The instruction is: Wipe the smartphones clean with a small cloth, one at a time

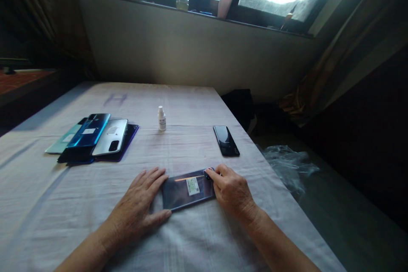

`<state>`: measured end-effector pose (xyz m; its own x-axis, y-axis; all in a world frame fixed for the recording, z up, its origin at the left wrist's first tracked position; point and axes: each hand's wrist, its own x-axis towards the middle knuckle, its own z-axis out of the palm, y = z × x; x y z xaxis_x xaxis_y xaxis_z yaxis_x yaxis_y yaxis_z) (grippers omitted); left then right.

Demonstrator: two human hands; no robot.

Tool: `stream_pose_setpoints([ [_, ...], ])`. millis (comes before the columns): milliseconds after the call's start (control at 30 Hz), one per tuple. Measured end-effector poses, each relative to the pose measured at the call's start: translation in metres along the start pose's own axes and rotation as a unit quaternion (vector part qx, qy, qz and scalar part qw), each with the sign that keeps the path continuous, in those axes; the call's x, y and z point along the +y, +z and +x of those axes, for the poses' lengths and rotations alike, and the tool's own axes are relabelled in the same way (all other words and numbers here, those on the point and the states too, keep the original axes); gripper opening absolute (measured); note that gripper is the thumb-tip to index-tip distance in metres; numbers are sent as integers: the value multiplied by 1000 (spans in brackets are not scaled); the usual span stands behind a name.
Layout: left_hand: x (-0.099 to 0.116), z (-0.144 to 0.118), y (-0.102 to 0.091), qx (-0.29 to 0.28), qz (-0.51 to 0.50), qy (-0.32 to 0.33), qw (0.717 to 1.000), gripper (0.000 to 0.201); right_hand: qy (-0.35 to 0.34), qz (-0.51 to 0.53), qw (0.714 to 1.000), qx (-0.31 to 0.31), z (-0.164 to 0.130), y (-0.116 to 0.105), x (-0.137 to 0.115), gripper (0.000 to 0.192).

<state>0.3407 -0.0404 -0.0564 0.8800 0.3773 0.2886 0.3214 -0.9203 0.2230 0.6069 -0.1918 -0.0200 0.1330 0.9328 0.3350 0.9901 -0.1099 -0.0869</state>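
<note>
A dark phone with a white sticker on its back (188, 188) lies face down on the white tablecloth (95, 204) just in front of me. My left hand (140, 206) rests flat against its left end, fingers spread along the edge. At the phone's right end, my right hand (231, 191) has its fingertips pressed on the camera corner. Neither hand lifts the phone off the cloth.
A pile of several phone backs and phones (95, 138) lies at the left. A small white dropper bottle (162, 118) stands mid-table, and a black phone (226, 140) lies to its right. The table's right edge drops to a floor with a plastic bag (287, 163).
</note>
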Motion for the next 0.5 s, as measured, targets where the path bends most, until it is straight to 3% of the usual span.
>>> stream_pose_setpoints([
  [500,-3,-2,3,12,-1,8,1000,73,-63,45,997,26,-23,-10,-10,38],
])
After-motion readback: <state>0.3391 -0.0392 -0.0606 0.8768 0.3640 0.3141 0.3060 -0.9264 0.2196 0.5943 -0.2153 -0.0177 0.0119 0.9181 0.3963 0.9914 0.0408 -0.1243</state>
